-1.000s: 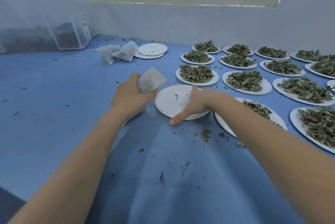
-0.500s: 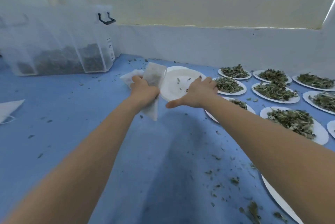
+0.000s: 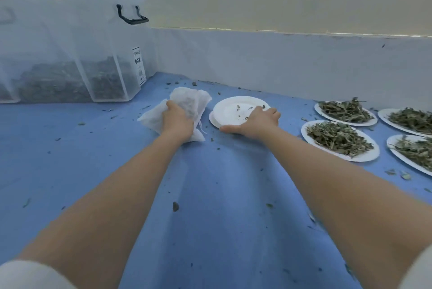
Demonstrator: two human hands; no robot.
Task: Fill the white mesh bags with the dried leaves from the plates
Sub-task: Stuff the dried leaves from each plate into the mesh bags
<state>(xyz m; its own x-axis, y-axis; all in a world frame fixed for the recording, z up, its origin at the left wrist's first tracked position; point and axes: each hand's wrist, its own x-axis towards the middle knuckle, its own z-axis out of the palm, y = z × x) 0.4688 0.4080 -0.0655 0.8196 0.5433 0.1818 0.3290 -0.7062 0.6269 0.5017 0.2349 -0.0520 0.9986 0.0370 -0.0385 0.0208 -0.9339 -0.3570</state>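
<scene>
The left hand [image 3: 176, 120] reaches toward the far edge of the blue desk [image 3: 217, 195], its fingers curled into a white mesh bag [image 3: 187, 104] with dark dried leaves showing through the fabric; the bag lies on other white mesh bags heaped there, near the far left corner. Just right of the heap sits a stack of white paper plates [image 3: 230, 111], the top one holding only a few leaf crumbs. The right hand [image 3: 256, 120] lies on the near right rim of that stack, thumb stretched out along the near edge and fingers laid flat over the plate; whether they hook the rim cannot be told.

Along the right edge of the desk stand more paper plates piled with dried leaves [image 3: 339, 139], one [image 3: 344, 111] behind it nearer the far wall and two more cut off by the picture's right side. A clear plastic storage box [image 3: 93, 54] with a black handle and a label reading "box" stands in the far left corner, dried leaves visible inside. Leaf fragments are scattered across the desk.
</scene>
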